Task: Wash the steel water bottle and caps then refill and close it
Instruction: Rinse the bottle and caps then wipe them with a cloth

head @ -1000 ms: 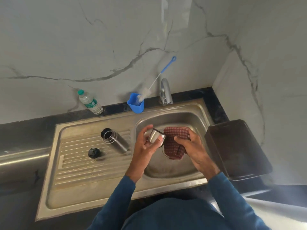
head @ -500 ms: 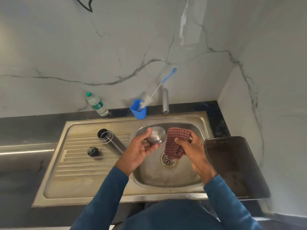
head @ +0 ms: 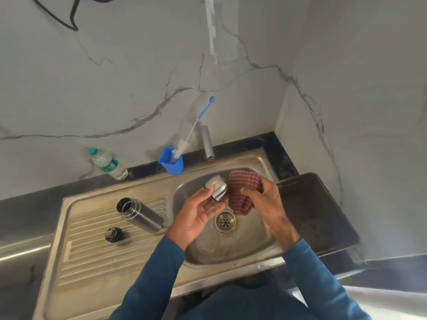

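Over the sink basin (head: pixel 251 248) my left hand (head: pixel 198 213) holds the steel outer cap (head: pixel 217 187) between thumb and fingers, its closed end up. My right hand (head: pixel 265 204) grips a red checked cloth (head: pixel 242 188) right beside the cap. The steel water bottle (head: pixel 139 214) lies open on its side on the ribbed drainboard (head: pixel 97 250), mouth toward the back left. A small black inner cap (head: pixel 113 234) sits on the drainboard in front of the bottle.
A blue cup (head: pixel 171 161) holding a bottle brush (head: pixel 196 128) stands behind the basin beside the tap (head: pixel 207 142). A plastic water bottle (head: pixel 108 164) leans at the wall on the back left. A dark tray (head: pixel 318 211) rests on the counter right of the sink.
The steel cap has been turned in my left hand from open end showing to closed end up. The cloth stays in my right hand. The view has tilted upward.
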{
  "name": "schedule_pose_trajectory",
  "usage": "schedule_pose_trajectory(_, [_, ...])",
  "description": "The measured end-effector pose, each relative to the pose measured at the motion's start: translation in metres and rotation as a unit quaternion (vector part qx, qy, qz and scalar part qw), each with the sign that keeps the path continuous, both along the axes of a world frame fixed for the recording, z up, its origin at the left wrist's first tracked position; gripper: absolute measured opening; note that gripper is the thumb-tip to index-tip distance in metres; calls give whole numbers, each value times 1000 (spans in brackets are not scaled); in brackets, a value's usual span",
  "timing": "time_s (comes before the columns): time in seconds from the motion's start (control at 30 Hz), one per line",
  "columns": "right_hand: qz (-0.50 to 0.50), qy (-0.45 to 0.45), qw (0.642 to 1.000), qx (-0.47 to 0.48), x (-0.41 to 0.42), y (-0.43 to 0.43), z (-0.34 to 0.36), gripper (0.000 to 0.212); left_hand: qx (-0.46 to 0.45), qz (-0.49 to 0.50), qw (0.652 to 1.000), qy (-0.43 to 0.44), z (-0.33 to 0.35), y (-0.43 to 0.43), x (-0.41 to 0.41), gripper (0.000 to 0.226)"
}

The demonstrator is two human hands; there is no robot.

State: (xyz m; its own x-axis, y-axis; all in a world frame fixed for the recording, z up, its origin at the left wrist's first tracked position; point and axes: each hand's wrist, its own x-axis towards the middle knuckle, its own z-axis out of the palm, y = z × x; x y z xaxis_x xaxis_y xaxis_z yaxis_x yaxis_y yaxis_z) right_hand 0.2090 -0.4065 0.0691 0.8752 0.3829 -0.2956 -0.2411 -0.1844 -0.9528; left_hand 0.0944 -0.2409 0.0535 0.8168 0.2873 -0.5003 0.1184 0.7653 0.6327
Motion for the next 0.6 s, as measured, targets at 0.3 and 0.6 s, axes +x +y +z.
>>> schedule_pose_trajectory(0.3, [139, -276, 951, 11, -20, 4, 13, 55, 19, 39, 999, -25, 2, -3, 10, 38])
schedule_pose_trajectory(0.6, [150, -234, 960, 16, -3, 2, 5, 49, 87, 83, 991, -54, 8, -4, 16, 59])
